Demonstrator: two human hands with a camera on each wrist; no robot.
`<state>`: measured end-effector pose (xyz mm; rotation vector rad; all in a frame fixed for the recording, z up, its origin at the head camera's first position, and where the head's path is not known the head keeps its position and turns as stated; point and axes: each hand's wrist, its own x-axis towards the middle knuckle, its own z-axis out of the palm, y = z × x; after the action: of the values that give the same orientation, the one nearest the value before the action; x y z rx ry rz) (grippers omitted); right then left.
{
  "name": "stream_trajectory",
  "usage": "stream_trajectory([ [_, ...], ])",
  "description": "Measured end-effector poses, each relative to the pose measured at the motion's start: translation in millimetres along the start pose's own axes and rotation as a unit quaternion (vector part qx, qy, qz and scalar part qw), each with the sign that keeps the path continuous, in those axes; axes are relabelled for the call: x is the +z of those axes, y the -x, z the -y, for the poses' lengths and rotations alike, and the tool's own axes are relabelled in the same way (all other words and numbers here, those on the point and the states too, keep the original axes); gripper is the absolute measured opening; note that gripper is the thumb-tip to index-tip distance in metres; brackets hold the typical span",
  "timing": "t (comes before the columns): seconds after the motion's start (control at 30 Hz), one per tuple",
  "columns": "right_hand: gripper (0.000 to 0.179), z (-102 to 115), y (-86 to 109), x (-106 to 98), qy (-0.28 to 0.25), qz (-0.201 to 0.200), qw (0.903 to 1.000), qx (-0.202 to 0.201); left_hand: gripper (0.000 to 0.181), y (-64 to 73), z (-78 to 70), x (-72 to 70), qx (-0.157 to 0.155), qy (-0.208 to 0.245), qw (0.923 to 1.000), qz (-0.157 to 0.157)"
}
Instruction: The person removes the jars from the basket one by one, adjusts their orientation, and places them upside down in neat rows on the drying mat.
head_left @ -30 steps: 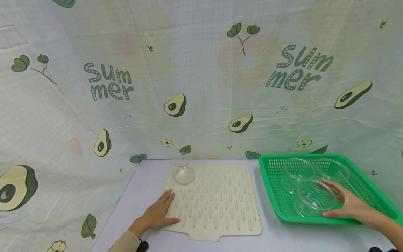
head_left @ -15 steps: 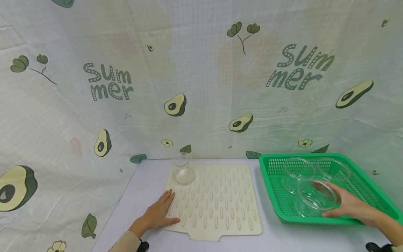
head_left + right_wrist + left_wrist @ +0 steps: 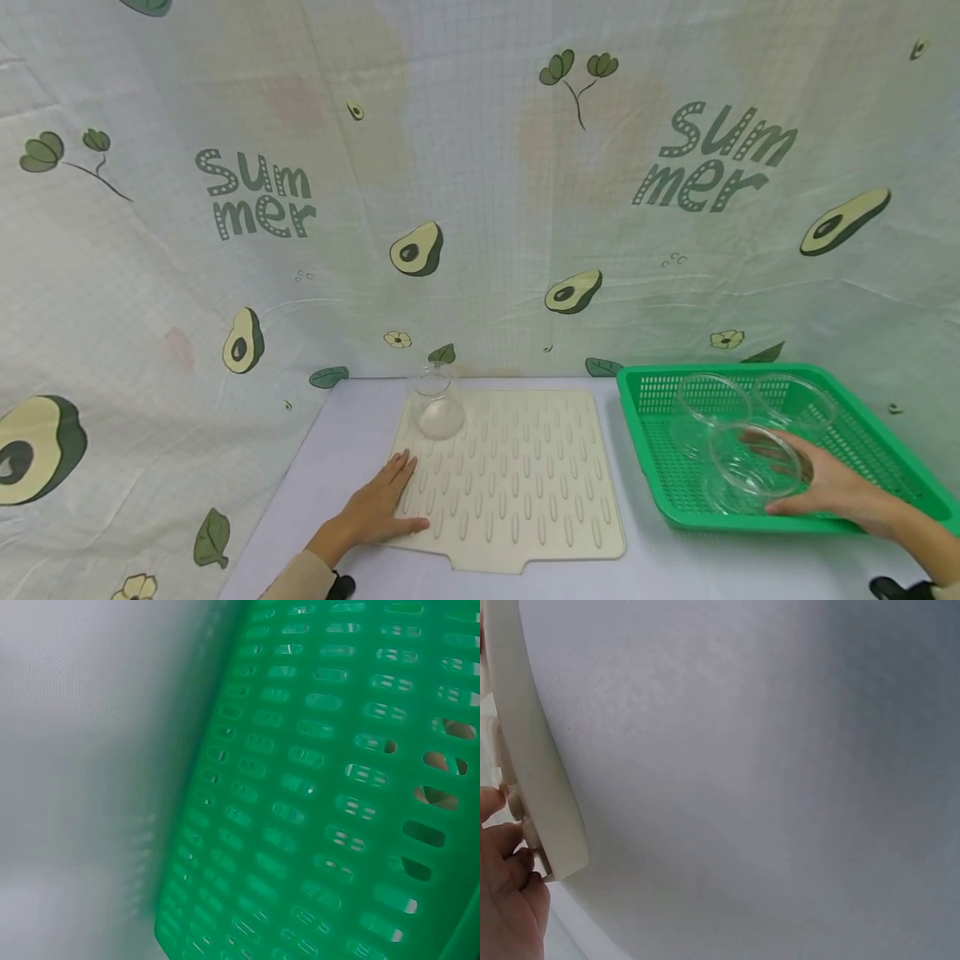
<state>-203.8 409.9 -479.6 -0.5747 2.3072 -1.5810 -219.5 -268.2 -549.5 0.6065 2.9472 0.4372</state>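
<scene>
**Right hand (image 3: 828, 483) grips clear container (image 3: 742, 473) in green basket (image 3: 735, 522)**

Nearest, a beige sleeve (image 3: 300, 575) leads to the left hand (image 3: 382, 504), which lies spread on the near left edge of a ribbed cream mat (image 3: 510, 475), thumb held away from the fingers. The mat lies flat on the pale surface (image 3: 577, 579), its tab toward the person. To the right, the right hand reaches over the basket's near rim, thumb and fingers curved round the right side of the clear container, which is inside the basket, close to that rim. Behind it in the basket are a left rear container (image 3: 712, 398) and a right rear container (image 3: 793, 402), both clear. A clear vessel (image 3: 440, 419) stands on the mat's far left corner. Farthest, a pale curtain (image 3: 480, 167) bears avocados, leaves, flowers and the word "summer".
</scene>
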Motion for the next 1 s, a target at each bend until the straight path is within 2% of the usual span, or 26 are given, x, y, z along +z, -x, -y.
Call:
stream_trajectory([
  [0.2, 0.084, 1, 1.0, 2, 0.016, -0.026, 0.9995, -0.001, 0.111, 0.5, 0.6, 0.4, -0.001, 0.002, 1.0000, 0.000],
  [0.43, 0.084, 3, 2.1, 6, 0.037, -0.067, 0.9959, -0.049, 0.112, 1.1, -0.3, 1.2, -0.010, 0.009, 0.9999, 0.005],
  [0.5, 0.084, 5, 3.6, 7, 0.059, -0.085, 0.9930, -0.057, 0.112, 1.0, -0.7, 0.6, -0.009, 0.010, 0.9999, 0.005],
  [0.67, 0.088, 11, 7.5, 6, 0.130, -0.131, 0.9818, -0.043, 0.111, 0.5, 0.4, 1.2, -0.008, 0.011, 0.9999, 0.006],
  [0.8, 0.087, 21, 10.7, 6, 0.136, -0.150, 0.9782, -0.049, 0.108, -0.2, 2.1, 1.2, -0.021, 0.031, 0.9993, 0.003],
  [1.0, 0.084, 41, 10.5, 7, 0.112, -0.175, 0.9719, -0.110, 0.100, -3.3, 2.1, -6.3, -0.041, 0.080, 0.9958, -0.015],
])
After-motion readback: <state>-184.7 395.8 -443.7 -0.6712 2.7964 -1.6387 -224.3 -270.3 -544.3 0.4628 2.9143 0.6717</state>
